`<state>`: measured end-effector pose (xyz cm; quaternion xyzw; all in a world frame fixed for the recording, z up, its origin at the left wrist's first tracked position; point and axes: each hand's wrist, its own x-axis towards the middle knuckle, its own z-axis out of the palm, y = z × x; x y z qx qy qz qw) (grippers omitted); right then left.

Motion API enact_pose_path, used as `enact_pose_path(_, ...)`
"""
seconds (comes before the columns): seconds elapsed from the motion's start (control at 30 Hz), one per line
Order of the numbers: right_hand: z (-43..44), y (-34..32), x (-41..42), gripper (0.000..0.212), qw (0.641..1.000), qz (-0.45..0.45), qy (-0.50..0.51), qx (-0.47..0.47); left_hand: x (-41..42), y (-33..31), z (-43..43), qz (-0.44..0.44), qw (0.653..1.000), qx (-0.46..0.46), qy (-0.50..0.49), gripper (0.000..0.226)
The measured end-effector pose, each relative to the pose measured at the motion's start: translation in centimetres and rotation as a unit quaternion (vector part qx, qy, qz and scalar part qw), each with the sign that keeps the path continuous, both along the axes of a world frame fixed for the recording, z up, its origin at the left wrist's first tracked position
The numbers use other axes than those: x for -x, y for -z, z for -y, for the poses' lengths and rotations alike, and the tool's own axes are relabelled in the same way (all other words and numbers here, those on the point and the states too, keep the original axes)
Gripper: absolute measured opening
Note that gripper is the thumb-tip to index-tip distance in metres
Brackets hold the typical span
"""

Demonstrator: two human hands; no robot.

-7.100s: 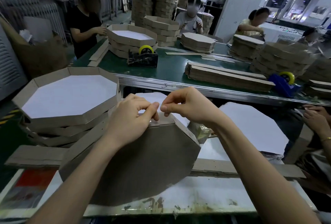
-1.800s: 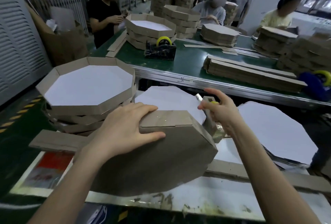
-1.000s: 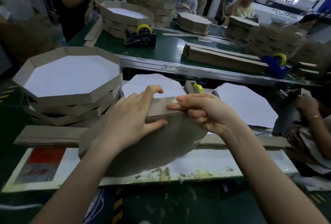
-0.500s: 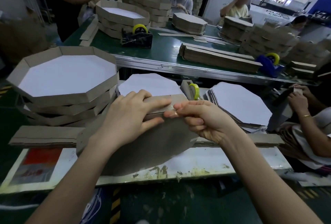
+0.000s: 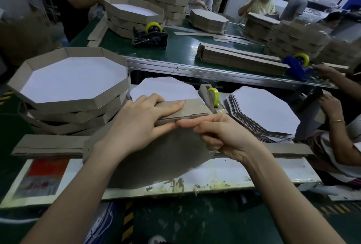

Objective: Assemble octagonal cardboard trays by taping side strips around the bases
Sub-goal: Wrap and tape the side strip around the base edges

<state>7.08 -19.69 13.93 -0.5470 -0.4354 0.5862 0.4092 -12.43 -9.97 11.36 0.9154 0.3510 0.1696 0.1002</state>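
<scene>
An octagonal cardboard tray (image 5: 160, 158) stands tilted on its edge on the white work board (image 5: 244, 173), brown underside toward me. My left hand (image 5: 140, 124) grips its top side strip (image 5: 193, 108), fingers flat over the strip and thumb on the base. My right hand (image 5: 220, 134) presses its fingertips along the seam between strip and base, right next to my left thumb. Whether tape lies under those fingers cannot be made out. A tape dispenser with a yellow roll (image 5: 212, 95) stands just behind the tray.
A stack of finished trays (image 5: 72, 95) rises at the left. White octagon bases (image 5: 267, 111) are piled at the right, another pile (image 5: 164, 87) behind the tray. Flat side strips (image 5: 46, 146) lie across the board. Another person's hands (image 5: 330, 103) work at the far right. Beyond, a green table (image 5: 181, 50).
My right hand came back from the tape dispenser to the tray's top edge and slid left along the seam toward my left thumb. My left hand kept its hold.
</scene>
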Motion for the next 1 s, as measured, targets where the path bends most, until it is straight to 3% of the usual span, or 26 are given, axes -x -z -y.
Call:
enact_pose_path(0.27,-1.9,1.9,-0.6,0.039,0.999,-0.031,0.025,0.025,0.0,0.2,-0.5,0.049,0.999,-0.004,0.022,0.041)
enact_pose_path(0.57,-3.0,1.7,-1.0,0.031,0.999,0.014,0.023,0.034,-0.5,0.0,-0.8,0.069,0.997,0.010,0.022,0.041)
enact_pose_path(0.7,-2.3,3.2,-0.6,0.027,0.970,0.236,0.015,0.048,0.0,0.0,-1.6,0.081,0.997,0.012,-0.011,0.040)
enact_pose_path(0.77,-1.7,4.1,-0.6,0.034,0.974,0.216,0.060,-0.024,0.5,-0.1,-2.1,0.096,0.995,0.035,-0.016,0.042)
enact_pose_path(0.83,-2.0,3.7,-1.5,0.034,0.954,0.197,0.135,-0.182,0.6,-0.2,-2.2,0.095,0.994,0.049,-0.003,0.042)
enact_pose_path(0.93,-3.3,2.0,-3.1,0.022,0.848,0.341,0.143,-0.379,0.0,-0.3,-2.0,0.085,0.995,0.045,0.010,0.042)
enact_pose_path(0.97,-3.7,1.7,-3.4,0.017,0.822,0.394,0.102,-0.399,-0.1,-0.3,-2.0,0.087,0.995,0.043,0.010,0.041)
enact_pose_path(1.0,-4.0,1.6,-3.7,0.027,0.815,0.426,0.055,-0.389,-0.2,-0.2,-1.9,0.090,0.995,0.042,0.011,0.040)
